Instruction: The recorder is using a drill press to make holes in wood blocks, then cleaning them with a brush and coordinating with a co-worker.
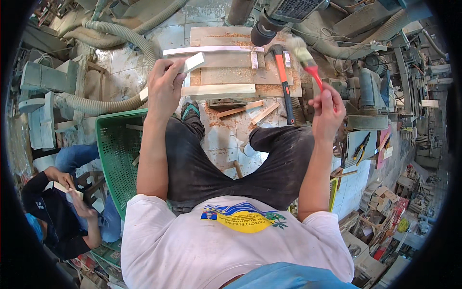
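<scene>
My left hand (163,84) is closed on a pale wooden piece (192,62), whose white end sticks out beyond the thumb. My right hand (327,103) grips a red-handled paintbrush (314,72), bristles pointing up. Between my hands a board (226,74) strewn with shavings bears a long pinkish-white strip (214,50), a pale wooden strip (221,89) and short white blocks (254,60). A hammer (284,82) with an orange and black handle lies on the board, left of the brush. Dark machinery (279,14) overhangs the board's far edge.
A green plastic basket (115,159) stands by my left leg. A co-worker (57,216) at lower left handles wood. Ridged hoses (115,103) curve around the left. Machines (370,96), pliers (360,147) and piled offcuts (385,195) are on the right. Loose sticks (240,109) lie below the board.
</scene>
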Demonstrator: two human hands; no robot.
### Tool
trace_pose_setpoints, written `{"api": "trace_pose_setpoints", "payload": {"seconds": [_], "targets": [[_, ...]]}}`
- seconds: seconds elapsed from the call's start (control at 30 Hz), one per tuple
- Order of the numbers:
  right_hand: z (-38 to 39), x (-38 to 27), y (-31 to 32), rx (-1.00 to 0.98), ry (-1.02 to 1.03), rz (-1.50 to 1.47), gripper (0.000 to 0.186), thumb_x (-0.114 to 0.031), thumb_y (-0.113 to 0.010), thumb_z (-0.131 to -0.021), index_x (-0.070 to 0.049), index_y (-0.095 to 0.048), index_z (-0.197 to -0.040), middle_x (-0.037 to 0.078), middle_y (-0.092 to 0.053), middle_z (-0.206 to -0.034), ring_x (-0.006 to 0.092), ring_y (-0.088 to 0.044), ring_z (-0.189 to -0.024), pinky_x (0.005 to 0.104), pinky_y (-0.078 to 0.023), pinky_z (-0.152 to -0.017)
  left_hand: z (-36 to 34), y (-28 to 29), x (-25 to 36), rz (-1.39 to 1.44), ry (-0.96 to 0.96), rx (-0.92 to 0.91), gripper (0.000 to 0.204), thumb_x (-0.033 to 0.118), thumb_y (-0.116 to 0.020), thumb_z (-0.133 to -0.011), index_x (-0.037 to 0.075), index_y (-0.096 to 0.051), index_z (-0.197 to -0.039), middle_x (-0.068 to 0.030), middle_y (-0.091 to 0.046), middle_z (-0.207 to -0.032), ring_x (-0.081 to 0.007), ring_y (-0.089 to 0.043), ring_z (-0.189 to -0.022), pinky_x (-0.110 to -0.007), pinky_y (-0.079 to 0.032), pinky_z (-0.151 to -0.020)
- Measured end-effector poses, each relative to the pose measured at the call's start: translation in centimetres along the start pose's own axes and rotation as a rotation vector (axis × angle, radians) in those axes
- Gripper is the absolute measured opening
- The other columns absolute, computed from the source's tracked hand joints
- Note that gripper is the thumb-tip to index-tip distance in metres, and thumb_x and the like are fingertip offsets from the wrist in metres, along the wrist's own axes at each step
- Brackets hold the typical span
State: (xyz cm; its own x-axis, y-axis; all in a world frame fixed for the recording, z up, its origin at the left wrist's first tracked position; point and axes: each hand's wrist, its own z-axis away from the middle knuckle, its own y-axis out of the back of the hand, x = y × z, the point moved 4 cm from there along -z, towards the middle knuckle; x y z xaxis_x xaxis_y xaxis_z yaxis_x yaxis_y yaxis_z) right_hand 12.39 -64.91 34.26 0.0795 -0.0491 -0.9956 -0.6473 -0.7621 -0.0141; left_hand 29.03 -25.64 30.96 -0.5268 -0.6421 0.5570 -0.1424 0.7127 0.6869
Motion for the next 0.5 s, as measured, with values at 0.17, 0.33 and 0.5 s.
{"api": "trace_pose_setpoints", "payload": {"seconds": [0.17, 0.33, 0.5], "targets": [[-7.7, 1.7, -2.8, -0.156, -0.16, -0.028, 0.025, -0.016, -0.072, -0.102, 0.002, -0.072, -0.119, 0.004, -0.068, -0.085, 0.0086, -0.062, -0.068, 0.0287, -0.06, -0.068, 0.8, -0.8, -0.5, 0.044, -0.015, 0.0, 0.035, 0.006, -0.076, -0.091, 0.005, -0.073, -0.126, -0.0129, -0.063, -0.111, -0.0341, -0.064, -0.1, -0.045, -0.051, -0.092], [-14.6, 3.1, -8.0, -0.459, -0.152, -0.025, 0.025, -0.017, -0.075, -0.099, 0.001, -0.074, -0.116, 0.001, -0.067, -0.083, 0.0067, -0.06, -0.066, 0.0242, -0.053, -0.063, 0.8, -1.3, 0.1, 0.018, -0.045, 0.005, 0.035, 0.007, -0.076, -0.091, 0.006, -0.072, -0.127, -0.0124, -0.063, -0.111, -0.0337, -0.063, -0.1, -0.045, -0.05, -0.092], [-15.1, -0.3, -6.3, -0.605, 0.034, 0.429, 0.019, -0.016, -0.075, -0.095, 0.0, -0.077, -0.106, -0.002, -0.064, -0.075, 0.0046, -0.056, -0.063, 0.0233, -0.045, -0.057, 0.7, -1.3, -0.2, 0.008, -0.035, 0.021, 0.037, 0.006, -0.076, -0.092, 0.006, -0.072, -0.128, -0.0122, -0.063, -0.111, -0.0333, -0.063, -0.1, -0.045, -0.05, -0.092]]}}
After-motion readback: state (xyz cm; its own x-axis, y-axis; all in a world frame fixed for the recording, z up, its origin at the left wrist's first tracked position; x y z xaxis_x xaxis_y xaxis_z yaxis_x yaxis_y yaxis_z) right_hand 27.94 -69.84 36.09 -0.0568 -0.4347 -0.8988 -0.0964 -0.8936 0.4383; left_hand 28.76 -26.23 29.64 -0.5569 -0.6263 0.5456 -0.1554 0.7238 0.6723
